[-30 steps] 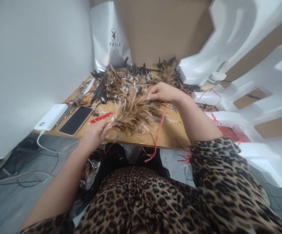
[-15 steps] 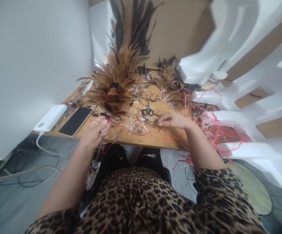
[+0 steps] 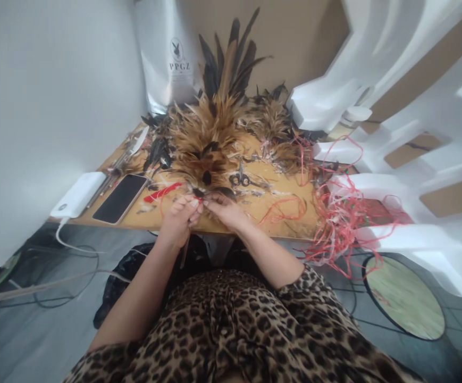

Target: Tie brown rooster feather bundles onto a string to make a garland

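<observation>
A big bundle of brown and black feathers (image 3: 210,119) stands upright over the near edge of a wooden table (image 3: 286,223). My left hand (image 3: 178,221) is closed around the bundle's base, where red string (image 3: 162,192) is wound. My right hand (image 3: 225,208) is closed too, its fingers pinching at the same base right beside the left hand. More loose feathers (image 3: 273,119) lie on the table behind the bundle.
Small scissors (image 3: 239,178) lie just behind the bundle. A black phone (image 3: 119,198) and a white power bank (image 3: 75,194) sit at the left. A tangle of red string (image 3: 340,213) hangs off the right. White foam blocks (image 3: 394,106) and a silver bag (image 3: 169,58) stand around.
The feather bundle went from lying flat to standing upright in my left hand. My right hand came back from the far feathers to the bundle's base.
</observation>
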A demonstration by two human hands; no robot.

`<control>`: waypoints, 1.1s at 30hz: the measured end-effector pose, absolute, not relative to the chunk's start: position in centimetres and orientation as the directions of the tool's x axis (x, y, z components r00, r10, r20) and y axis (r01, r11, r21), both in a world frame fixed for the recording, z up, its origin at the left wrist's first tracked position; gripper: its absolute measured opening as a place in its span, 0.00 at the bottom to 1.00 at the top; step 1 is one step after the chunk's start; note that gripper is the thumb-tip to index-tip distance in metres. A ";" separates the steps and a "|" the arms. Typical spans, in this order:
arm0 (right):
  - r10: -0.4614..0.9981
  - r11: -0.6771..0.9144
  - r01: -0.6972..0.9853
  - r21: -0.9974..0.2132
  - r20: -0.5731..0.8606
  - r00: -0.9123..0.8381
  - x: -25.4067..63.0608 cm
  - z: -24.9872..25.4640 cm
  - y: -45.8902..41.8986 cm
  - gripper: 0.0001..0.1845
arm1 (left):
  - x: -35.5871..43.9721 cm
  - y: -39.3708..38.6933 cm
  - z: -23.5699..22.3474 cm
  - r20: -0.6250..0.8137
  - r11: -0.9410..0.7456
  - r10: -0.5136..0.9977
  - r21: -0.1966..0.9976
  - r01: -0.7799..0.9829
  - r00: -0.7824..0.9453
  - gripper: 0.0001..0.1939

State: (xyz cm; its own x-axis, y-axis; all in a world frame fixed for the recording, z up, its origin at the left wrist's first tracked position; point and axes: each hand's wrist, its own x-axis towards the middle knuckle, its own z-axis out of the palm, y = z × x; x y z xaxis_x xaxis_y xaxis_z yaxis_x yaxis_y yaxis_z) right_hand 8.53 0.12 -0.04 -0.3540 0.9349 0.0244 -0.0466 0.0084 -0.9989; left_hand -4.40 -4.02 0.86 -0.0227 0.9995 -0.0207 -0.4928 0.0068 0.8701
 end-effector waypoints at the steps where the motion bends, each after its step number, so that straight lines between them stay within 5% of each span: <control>1: 0.945 0.030 -0.022 -0.999 0.036 -0.324 8.5 -0.3 0.1 0.08 | -4.3 -4.1 0.8 -0.023 0.004 0.999 0.868 -0.496 -0.033 0.15; 11: 0.913 0.363 0.229 -0.903 0.296 -0.281 9.2 -2.6 -2.0 0.14 | -3.2 -5.3 -0.1 -0.100 0.018 0.985 0.871 -0.492 -0.140 0.15; 18: 0.881 0.423 0.245 -0.872 0.332 -0.338 9.9 -2.5 -2.8 0.15 | -2.7 -6.1 0.1 -0.115 -0.007 0.964 0.890 -0.456 -0.240 0.15; 29: 0.932 0.241 0.094 -0.966 0.204 -0.299 9.6 -1.8 -3.8 0.14 | -2.9 -6.1 -1.0 -0.059 -0.059 0.950 0.930 -0.362 -0.306 0.15; 33: 0.971 0.100 -0.031 -0.995 0.104 -0.216 8.4 -2.1 -2.6 0.13 | -3.0 -4.8 -2.7 0.050 -0.132 0.923 0.972 -0.194 -0.381 0.14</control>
State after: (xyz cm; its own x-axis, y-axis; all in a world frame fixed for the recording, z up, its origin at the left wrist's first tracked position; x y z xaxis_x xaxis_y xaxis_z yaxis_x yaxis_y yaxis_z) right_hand 8.41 -2.57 -2.09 -0.2162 0.9708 0.1038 -0.0308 0.0995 -0.9946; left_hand -3.03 -4.84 -2.70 -0.3810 0.9232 0.0499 -0.1936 -0.1325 0.9721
